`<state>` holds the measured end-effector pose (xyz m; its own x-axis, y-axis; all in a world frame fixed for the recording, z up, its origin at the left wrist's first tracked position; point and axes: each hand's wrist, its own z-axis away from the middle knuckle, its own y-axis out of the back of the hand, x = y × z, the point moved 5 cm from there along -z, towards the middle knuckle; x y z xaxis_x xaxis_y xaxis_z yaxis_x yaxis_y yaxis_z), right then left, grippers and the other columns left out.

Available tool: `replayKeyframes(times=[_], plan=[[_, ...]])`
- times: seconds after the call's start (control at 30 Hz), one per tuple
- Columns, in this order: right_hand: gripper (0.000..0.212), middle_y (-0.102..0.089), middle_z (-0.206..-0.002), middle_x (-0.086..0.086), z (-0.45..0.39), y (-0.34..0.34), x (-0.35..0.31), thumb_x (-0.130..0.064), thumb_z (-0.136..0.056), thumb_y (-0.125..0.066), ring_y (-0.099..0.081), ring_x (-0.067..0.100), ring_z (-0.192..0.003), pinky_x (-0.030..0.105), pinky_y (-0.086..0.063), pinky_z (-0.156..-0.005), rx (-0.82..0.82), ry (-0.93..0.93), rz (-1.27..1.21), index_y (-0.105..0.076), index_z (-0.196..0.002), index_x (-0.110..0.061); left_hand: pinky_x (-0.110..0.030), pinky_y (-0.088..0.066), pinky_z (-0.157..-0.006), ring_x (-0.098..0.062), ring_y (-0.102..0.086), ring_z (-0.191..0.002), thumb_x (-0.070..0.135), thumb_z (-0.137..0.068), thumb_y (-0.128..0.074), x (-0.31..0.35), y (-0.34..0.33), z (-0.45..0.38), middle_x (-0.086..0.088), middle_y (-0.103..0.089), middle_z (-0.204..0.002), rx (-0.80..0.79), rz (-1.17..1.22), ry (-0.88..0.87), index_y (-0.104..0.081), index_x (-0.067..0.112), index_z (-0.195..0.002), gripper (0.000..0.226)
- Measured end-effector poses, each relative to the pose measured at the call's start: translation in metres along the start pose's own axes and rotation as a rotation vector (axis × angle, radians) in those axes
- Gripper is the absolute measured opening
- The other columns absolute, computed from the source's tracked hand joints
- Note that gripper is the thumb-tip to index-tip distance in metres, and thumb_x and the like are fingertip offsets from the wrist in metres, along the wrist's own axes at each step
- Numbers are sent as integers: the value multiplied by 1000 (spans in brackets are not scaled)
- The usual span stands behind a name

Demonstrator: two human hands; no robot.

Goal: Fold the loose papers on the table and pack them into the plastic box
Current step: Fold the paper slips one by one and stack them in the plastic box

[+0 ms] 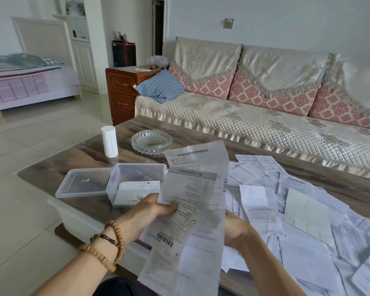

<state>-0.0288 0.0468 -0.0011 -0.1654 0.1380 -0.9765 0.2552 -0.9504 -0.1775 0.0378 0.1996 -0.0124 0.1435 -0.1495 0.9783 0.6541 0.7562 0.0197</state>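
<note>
The plastic box (135, 184) stands open on the worktop (90, 150) with only a folded sheet or two inside (its lid (83, 184) lies just left of it), while a wide spread of loose papers (297, 210) right of the box is not yet folded — most of the job remains. The left hand (150, 212) pinches a long printed sheet (192, 210) held up just right of the box, fingers (168, 208) curled onto its face. The right hand (236, 229) sits behind the sheet's other edge — its grip I cannot tell.

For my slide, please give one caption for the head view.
Both hands fold a long printed sheet beside the open plastic box.
</note>
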Motion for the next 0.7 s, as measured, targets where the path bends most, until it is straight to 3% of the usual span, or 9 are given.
replayKeyframes(times=[0.1,0.17,0.2,0.27,0.33,0.4,0.57,0.63,0.7], plan=[[27,-69,-110,22,2,22,20,-12,-84,-72,-64,32,-107,48,-50,-98,163,30,155,-70,-108,0,-41,-46,-99,-19,-66,-107,25,-90,-65,-3,2,-4,3,-73,-109,68,-76,18,-69,19,-113,24],[3,-71,-75,7,24,65,15,-8,-83,-73,-62,17,-73,24,-54,-70,608,86,308,-71,-82,-7,-34,-47,-95,-15,-65,-105,22,-93,-63,-8,14,-5,7,-74,-106,228,-96,43,-69,21,-109,17],[10,-67,-69,3,45,85,3,-9,-86,-71,-58,12,-61,21,-50,-58,876,152,296,-67,-76,-11,-33,-49,-94,-14,-66,-104,25,-94,-62,-11,20,-5,7,-73,-106,316,-94,51,-68,22,-109,16],[6,-65,-78,3,82,115,-7,-13,-93,-64,-59,10,-52,20,-49,-48,1207,300,-177,-64,-88,-17,-35,-51,-92,-12,-66,-100,28,-94,-62,-16,25,-4,8,-72,-106,402,-134,57,-66,23,-108,15],[15,-67,-88,1,87,114,-17,-14,-97,-57,-62,9,-54,20,-50,-43,1182,389,-543,-63,-107,-24,-33,-54,-87,-11,-68,-95,22,-93,-64,-16,16,-4,8,-73,-102,373,-188,50,-68,23,-105,12],[22,-70,-89,-2,70,91,-19,-13,-98,-55,-64,12,-60,23,-53,-49,1073,350,-553,-62,-109,-30,-30,-56,-82,-11,-69,-95,17,-91,-66,-16,-1,-4,7,-74,-100,306,-188,30,-69,23,-104,14],[42,-57,-60,0,34,37,10,-14,-93,-55,-49,14,-51,28,-41,-51,1164,120,426,-47,-134,-21,-33,-44,-95,-13,-58,-107,37,-100,-49,-21,-21,-1,10,-58,-115,449,-42,50,-57,15,-118,29],[49,-55,-57,0,19,19,22,-13,-94,-49,-49,16,-52,30,-40,-52,1126,99,607,-39,-141,-21,-39,-40,-105,-17,-50,-121,55,-96,-45,-27,-21,1,10,-48,-126,476,11,94,-50,26,-130,45],[51,-60,-66,5,6,4,30,-17,-95,-49,-55,22,-62,35,-44,-60,1018,90,723,-34,-144,-21,-44,-50,-98,-13,-62,-110,56,-88,-60,-35,-24,-7,12,-62,-122,410,-83,69,-61,30,-112,35]])
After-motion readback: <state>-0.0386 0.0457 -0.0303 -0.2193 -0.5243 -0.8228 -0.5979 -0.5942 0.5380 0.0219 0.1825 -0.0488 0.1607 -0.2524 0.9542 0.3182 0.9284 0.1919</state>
